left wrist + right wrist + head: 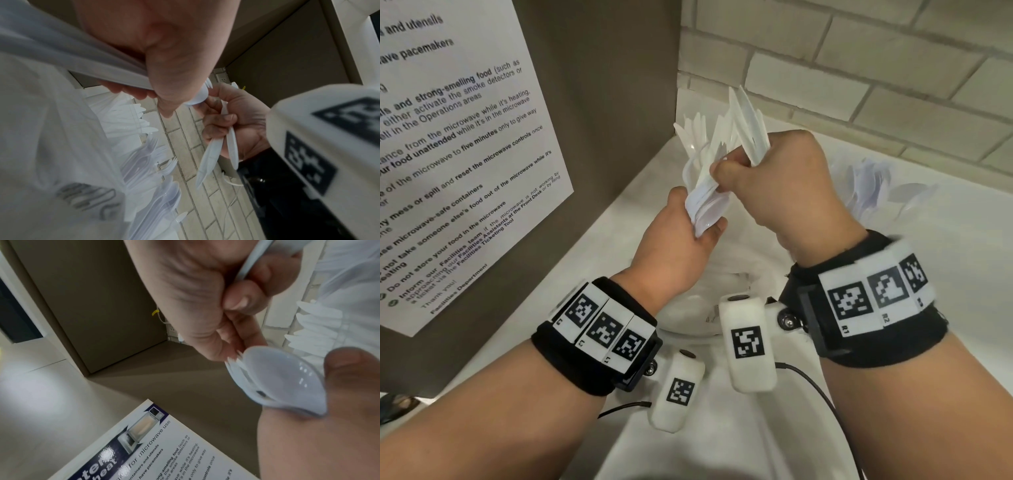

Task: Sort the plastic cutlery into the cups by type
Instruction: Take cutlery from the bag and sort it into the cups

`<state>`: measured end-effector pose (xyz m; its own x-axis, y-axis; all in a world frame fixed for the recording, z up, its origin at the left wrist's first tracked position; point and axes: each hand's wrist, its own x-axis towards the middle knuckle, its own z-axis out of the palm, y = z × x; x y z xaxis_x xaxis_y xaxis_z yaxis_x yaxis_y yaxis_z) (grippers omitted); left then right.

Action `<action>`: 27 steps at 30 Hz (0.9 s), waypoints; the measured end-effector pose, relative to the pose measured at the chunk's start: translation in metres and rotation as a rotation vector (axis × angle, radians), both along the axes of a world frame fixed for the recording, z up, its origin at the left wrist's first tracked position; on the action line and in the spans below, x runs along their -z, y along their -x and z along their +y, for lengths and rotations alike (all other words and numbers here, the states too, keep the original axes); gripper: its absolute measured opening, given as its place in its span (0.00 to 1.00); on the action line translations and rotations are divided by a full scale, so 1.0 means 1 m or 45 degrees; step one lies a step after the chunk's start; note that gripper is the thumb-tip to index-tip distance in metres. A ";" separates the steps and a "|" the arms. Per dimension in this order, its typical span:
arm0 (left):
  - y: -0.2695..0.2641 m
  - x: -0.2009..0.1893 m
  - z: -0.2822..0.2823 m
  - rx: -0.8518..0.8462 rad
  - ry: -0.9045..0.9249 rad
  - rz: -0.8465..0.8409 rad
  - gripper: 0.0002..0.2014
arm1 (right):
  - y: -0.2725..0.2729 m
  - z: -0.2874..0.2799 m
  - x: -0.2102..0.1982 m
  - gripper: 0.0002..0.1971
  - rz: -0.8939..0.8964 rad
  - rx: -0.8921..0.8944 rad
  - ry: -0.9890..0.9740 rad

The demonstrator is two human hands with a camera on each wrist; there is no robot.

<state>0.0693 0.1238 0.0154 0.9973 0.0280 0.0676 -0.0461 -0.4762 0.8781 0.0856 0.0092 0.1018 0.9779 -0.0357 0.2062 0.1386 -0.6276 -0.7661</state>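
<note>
My left hand [688,233] grips a thick bundle of white plastic cutlery [705,209] by one end, above a white plastic bag [726,284]. A spoon bowl [287,382] shows at the bundle's end, under the left thumb. My right hand [767,171] is a fist round several white knives [750,123] that fan upward, and its fingertips touch the bundle. In the left wrist view the knives [209,155] stick out below the right hand [232,121]. Clear cups hold sorted knives [127,116], forks [148,159] and spoons [164,194] along the wall.
A brown panel with a microwave-use notice [448,154] stands close on the left. A pale brick wall [859,68] closes the back. The white counter [945,274] runs to the right, with a cup of cutlery [869,192] behind my right wrist.
</note>
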 end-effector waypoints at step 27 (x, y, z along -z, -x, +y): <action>0.005 -0.007 -0.004 -0.070 -0.080 -0.146 0.18 | -0.001 0.008 0.001 0.06 -0.085 -0.039 -0.006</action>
